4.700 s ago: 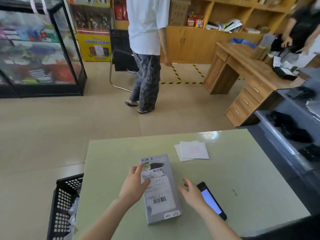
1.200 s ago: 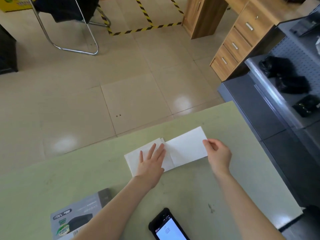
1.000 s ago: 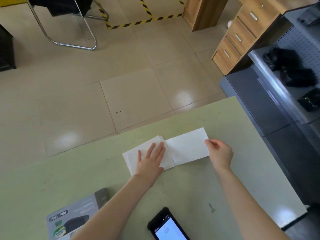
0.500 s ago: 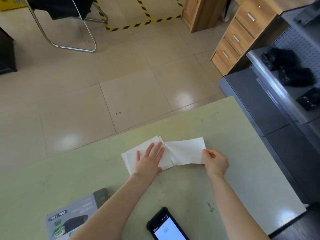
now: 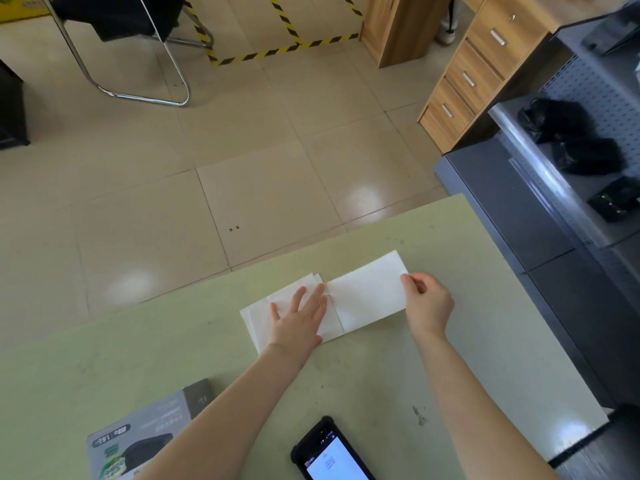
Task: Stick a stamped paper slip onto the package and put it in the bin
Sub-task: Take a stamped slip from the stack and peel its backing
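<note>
Here my left hand (image 5: pixel 299 318) lies flat and open, fingers spread, palm down on a small stack of white paper slips (image 5: pixel 263 315) near the middle of the frame, on the pale green table (image 5: pixel 485 341). My right hand (image 5: pixel 427 301) pinches the right edge of the top slip (image 5: pixel 367 294) between thumb and fingers; that slip lies pulled out to the right of the stack, its left end meeting the stack just beside my left fingertips. The slip is a plain white rectangle, a little translucent, with a faint shadowy patch showing through it; I cannot make out any stamp on the side facing up. The stack under my left palm shows several offset corners at its upper edge, so more than one sheet lies there. The package (image 5: pixel 145 441) sits at the lower left of the frame, well apart from the slips and partly hidden by my left forearm: a flat grey box with a darker end panel, small white lettering, a dark product picture and a green-and-white sticker near its lower corner. A black handheld phone (image 5: pixel 332 455) with a lit white screen lies at the bottom centre, between my forearms. Tiled floor fills the upper half of the frame, with yellow-and-black tape (image 5: pixel 277 46) at the top and a wooden drawer unit (image 5: pixel 471 74) at the upper right.
</note>
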